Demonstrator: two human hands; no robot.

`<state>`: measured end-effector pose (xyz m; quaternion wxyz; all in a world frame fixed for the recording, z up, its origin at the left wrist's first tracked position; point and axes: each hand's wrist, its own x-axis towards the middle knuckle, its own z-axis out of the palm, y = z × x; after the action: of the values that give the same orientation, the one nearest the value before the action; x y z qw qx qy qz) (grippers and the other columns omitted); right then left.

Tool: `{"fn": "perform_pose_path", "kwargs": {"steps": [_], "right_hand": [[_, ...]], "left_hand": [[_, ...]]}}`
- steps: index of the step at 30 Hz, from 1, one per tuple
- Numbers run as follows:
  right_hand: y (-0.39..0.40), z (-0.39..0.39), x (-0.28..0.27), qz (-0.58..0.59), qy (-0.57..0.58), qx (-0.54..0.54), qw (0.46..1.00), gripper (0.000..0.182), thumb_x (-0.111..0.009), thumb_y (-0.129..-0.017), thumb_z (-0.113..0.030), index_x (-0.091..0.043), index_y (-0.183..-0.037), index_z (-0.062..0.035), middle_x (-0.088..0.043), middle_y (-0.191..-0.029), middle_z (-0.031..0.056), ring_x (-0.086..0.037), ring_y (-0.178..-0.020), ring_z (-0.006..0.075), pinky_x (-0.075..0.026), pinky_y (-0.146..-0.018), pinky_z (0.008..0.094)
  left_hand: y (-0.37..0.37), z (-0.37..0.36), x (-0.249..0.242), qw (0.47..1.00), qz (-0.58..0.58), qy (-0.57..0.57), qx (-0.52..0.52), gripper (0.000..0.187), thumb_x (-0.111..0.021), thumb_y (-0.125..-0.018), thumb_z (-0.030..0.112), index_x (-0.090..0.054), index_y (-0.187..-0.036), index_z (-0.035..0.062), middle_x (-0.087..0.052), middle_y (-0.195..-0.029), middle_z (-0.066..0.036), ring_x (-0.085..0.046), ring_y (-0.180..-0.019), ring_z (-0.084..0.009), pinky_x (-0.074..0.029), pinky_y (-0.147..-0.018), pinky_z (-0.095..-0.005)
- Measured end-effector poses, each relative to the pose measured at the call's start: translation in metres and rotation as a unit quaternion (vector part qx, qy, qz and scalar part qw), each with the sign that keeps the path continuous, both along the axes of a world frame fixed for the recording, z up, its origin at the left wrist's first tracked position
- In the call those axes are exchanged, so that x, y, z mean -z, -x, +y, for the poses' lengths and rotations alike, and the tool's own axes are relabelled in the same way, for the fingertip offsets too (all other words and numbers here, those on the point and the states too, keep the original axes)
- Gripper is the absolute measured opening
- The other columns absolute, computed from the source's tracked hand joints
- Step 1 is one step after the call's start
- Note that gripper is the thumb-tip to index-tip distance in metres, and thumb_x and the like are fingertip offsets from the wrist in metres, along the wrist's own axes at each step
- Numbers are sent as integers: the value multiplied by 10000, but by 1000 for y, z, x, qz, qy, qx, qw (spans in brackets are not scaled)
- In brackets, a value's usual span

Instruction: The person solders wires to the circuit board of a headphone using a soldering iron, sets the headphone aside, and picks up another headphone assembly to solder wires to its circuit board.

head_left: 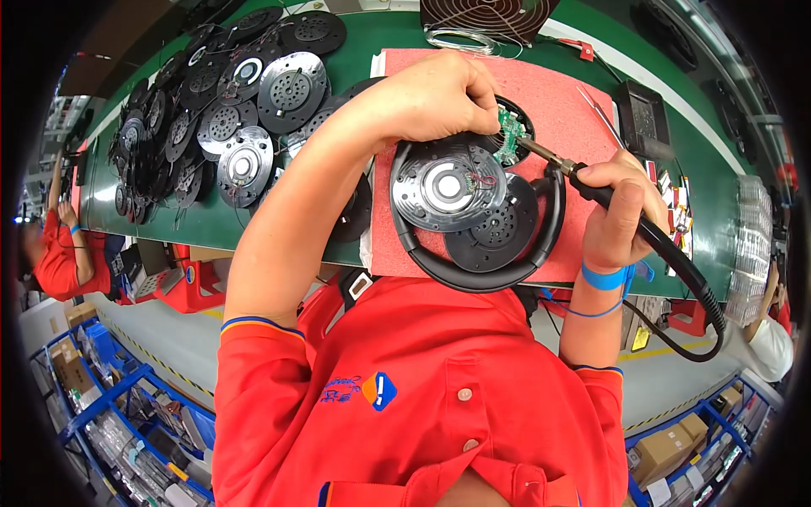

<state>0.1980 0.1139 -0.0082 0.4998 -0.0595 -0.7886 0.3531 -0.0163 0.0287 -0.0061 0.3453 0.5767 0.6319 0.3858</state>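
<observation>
My right hand [621, 203] is wrapped around a soldering iron [604, 190], its tip at the edge of a green circuit board [509, 139]. The board sits in a round black cup at the top of what looks like a pair of headphones [481, 280]. Over the same board, my left hand [460, 97] is closed in a pinch; what its fingertips hold is hidden. Two round speaker discs, a shiny one [418, 190] with a white ring and a darker one [494, 228], lie overlapping inside the curved headband. Pink foam matting [562, 80] lies under them.
Many black discs [224, 122] are heaped on the green bench at left. A fan with a grille [486, 15] stands at the back beside coiled wire [460, 40]. At right are a black tray [644, 118] and stacked clear trays [748, 249]. A co-worker [63, 262] sits at far left.
</observation>
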Motion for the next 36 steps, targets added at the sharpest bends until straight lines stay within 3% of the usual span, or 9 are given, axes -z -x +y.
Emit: {"fn": "perform_pose_path", "kwargs": {"steps": [7, 10, 11, 13, 15, 19, 20, 22, 36], "right_hand": [[2, -2, -2, -15, -3, 7, 1000, 263, -532, -875, -164, -647, -708, 4, -596, -590, 69, -437, -467, 129, -326, -459, 258], [-1, -5, -7, -74, -13, 14, 997, 431, -455, -946, -252, -607, -695, 63, -600, -630, 121, -459, -534, 146, -335, -493, 265], [0, -4, -7, -72, -19, 13, 997, 420, -458, -944, -240, -609, -696, 63, -605, -636, 124, -460, -534, 146, -336, -491, 264], [2, -3, -5, -71, -26, 12, 997, 409, -460, -941, -229, -610, -698, 64, -611, -642, 127, -461, -535, 145, -338, -489, 264], [6, -3, -2, -18, -9, 2, 1000, 237, -543, -871, -140, -645, -717, 8, -605, -596, 72, -448, -472, 134, -328, -459, 267], [6, -2, -3, -24, -9, -3, 1000, 222, -549, -865, -124, -644, -714, 8, -610, -602, 74, -451, -471, 134, -332, -458, 268], [6, -2, -2, -21, -9, -3, 1000, 216, -551, -863, -118, -643, -714, 8, -609, -602, 74, -450, -471, 134, -330, -456, 267], [6, -2, -2, -18, -9, -3, 1000, 210, -553, -860, -113, -643, -715, 8, -609, -602, 73, -449, -471, 134, -329, -455, 267], [4, -2, -3, -27, -26, 1, 999, 197, -547, -851, -97, -641, -714, 9, -624, -620, 78, -461, -475, 137, -339, -457, 265]], "left_hand": [[1, 3, -1, 999, 29, 0, 18, 142, -681, -637, 119, -658, -693, -10, -615, -819, -79, -586, -782, -199, -460, -710, -308], [0, 3, -2, 1000, 26, 8, 10, 149, -679, -633, 122, -659, -694, -12, -616, -825, -84, -587, -783, -204, -463, -714, -308], [0, 3, -3, 1000, 26, 8, 10, 149, -679, -633, 122, -659, -694, -12, -616, -825, -84, -587, -783, -204, -463, -714, -308], [1, 2, -7, 997, 60, 33, 41, 152, -677, -729, 139, -687, -780, -4, -613, -968, -84, -567, -904, -178, -424, -840, -282], [1, 2, -6, 997, 59, 31, 41, 151, -678, -731, 136, -685, -781, -7, -614, -965, -85, -568, -900, -178, -425, -836, -282], [1, 2, -5, 997, 51, 31, 38, 147, -681, -736, 127, -682, -781, -14, -614, -959, -85, -569, -890, -177, -429, -823, -279], [1, 2, -4, 997, 52, 31, 38, 147, -681, -736, 127, -682, -781, -14, -614, -959, -85, -569, -890, -177, -429, -823, -279], [0, 3, 0, 1000, 22, -2, 11, 149, -683, -636, 119, -661, -694, -17, -632, -876, -92, -596, -801, -214, -469, -738, -311], [-1, 3, 2, 999, 39, -18, 9, 146, -684, -637, 118, -664, -689, -17, -640, -889, -93, -604, -806, -221, -473, -744, -315]]}}
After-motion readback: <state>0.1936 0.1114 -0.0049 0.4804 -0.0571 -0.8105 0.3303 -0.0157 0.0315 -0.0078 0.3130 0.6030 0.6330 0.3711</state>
